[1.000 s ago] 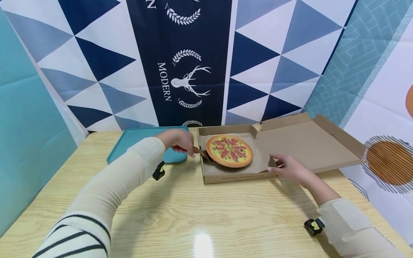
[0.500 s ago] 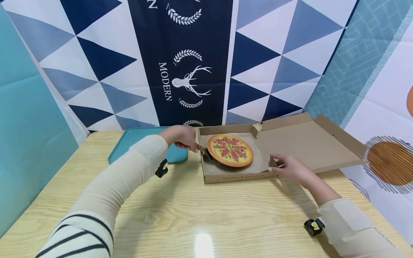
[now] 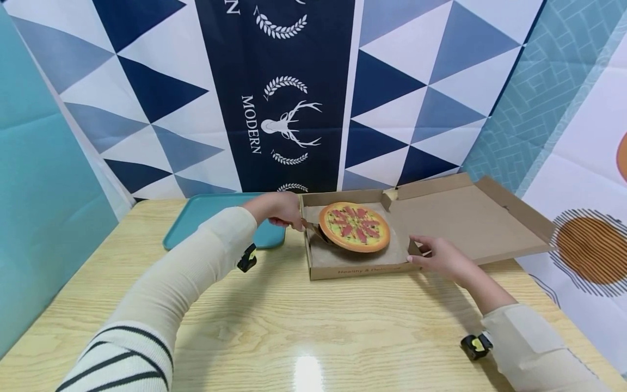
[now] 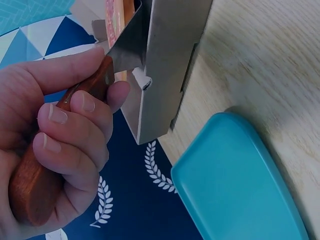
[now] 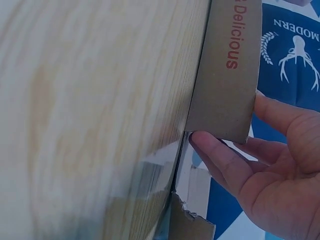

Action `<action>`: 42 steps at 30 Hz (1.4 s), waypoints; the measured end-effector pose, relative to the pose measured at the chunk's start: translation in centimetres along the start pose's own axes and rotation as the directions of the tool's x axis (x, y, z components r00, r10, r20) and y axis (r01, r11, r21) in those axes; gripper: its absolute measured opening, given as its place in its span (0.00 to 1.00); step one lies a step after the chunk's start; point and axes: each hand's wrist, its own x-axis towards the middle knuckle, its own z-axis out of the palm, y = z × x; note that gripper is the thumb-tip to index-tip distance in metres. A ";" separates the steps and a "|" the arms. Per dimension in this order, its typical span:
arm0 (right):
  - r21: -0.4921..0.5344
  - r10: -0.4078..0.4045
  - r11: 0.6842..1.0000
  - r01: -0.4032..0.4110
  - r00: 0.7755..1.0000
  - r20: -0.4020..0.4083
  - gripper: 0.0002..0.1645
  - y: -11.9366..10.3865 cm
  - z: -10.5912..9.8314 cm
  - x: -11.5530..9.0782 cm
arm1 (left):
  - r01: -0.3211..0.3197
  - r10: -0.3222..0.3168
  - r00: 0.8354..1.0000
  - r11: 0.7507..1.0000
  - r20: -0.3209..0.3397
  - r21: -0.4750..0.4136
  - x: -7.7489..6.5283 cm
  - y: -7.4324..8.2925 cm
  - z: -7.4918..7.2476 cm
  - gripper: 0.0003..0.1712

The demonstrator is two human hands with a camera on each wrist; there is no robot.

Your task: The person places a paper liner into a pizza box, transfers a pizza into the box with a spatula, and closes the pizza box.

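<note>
My left hand [image 3: 286,209] grips the brown wooden handle of a pizza server [image 4: 37,177], fingers wrapped round it and thumb along its top. Its metal blade reaches over the left wall of the open cardboard pizza box [image 3: 372,270] and goes under the left edge of a round pizza [image 3: 355,227]. The pizza lies inside on brown paper, its left side slightly raised. At the box's front right corner my right hand [image 3: 441,258] holds the wall. In the right wrist view the thumb of the right hand [image 5: 280,165] is at the wall's top edge, with fingertips at its end.
A teal tray [image 3: 183,228] lies on the wooden table [image 3: 274,332], left of the box and partly behind my left forearm. The box lid [image 3: 450,212] is folded open to the right. A patterned cloth [image 3: 382,114] hangs behind the table.
The pizza has shifted a little to the right in the box and its left edge has risen slightly. My left hand with the pizza server has moved slightly right. The right hand keeps its place.
</note>
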 end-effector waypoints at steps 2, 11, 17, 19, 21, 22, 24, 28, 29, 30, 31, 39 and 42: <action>0.004 -0.002 1.000 0.001 1.000 0.001 0.40 0.0 0.0 0.0 | -0.010 0.010 1.000 1.000 -0.006 0.002 0.2 0.1 0.1 0.20; -0.011 0.005 1.000 -0.005 1.000 0.004 0.40 0.1 0.0 0.0 | 0.010 -0.010 1.000 1.000 0.028 -0.012 0.7 0.4 0.5 0.17; -0.013 0.007 1.000 -0.006 1.000 0.001 0.40 -0.1 -0.1 0.0 | 0.012 -0.013 0.999 1.000 0.038 0.009 0.9 0.2 0.2 0.16; -0.012 0.011 1.000 -0.011 1.000 0.002 0.40 -0.1 -0.1 0.0 | 0.012 -0.013 0.999 0.999 0.048 0.033 0.9 0.2 0.0 0.16; -0.014 0.014 1.000 -0.014 1.000 0.002 0.40 -0.1 -0.1 0.0 | 0.012 -0.016 0.998 0.998 0.061 0.056 0.8 0.4 -0.3 0.16; -0.016 0.014 1.000 -0.014 1.000 0.003 0.40 -0.1 -0.1 0.0 | 0.014 -0.018 0.998 0.998 0.067 0.062 0.8 0.4 -0.5 0.16; -0.020 0.013 1.000 -0.013 1.000 0.004 0.40 0.0 -0.1 0.0 | 0.017 -0.022 0.997 0.997 0.073 0.070 0.7 0.7 -0.8 0.14; -0.027 0.005 1.000 -0.005 1.000 0.000 0.40 0.1 -0.1 0.0 | 0.033 -0.037 0.997 0.998 0.065 0.057 0.8 1.2 -1.3 0.09; -0.026 0.002 1.000 -0.002 1.000 0.000 0.40 0.1 0.0 0.0 | 0.036 -0.039 0.998 0.998 0.058 0.051 0.9 1.3 -1.4 0.07; -0.026 0.000 1.000 0.000 1.000 -0.001 0.40 0.1 0.0 0.0 | 0.038 -0.040 0.998 0.998 0.053 0.047 0.9 1.4 -1.4 0.07; -0.025 0.000 1.000 0.000 1.000 -0.002 0.40 0.1 0.1 0.0 | 0.039 -0.041 0.998 0.998 0.047 0.045 0.9 1.6 -1.5 0.07; -0.023 -0.002 1.000 0.002 1.000 -0.003 0.40 0.0 0.2 -0.1 | 0.050 -0.054 0.996 0.997 0.071 0.066 1.2 2.6 -1.9 0.08; -0.019 -0.001 1.000 0.001 1.000 -0.001 0.39 0.0 0.1 -0.1 | 0.059 -0.068 0.992 0.994 0.103 0.097 1.2 3.2 -2.4 0.07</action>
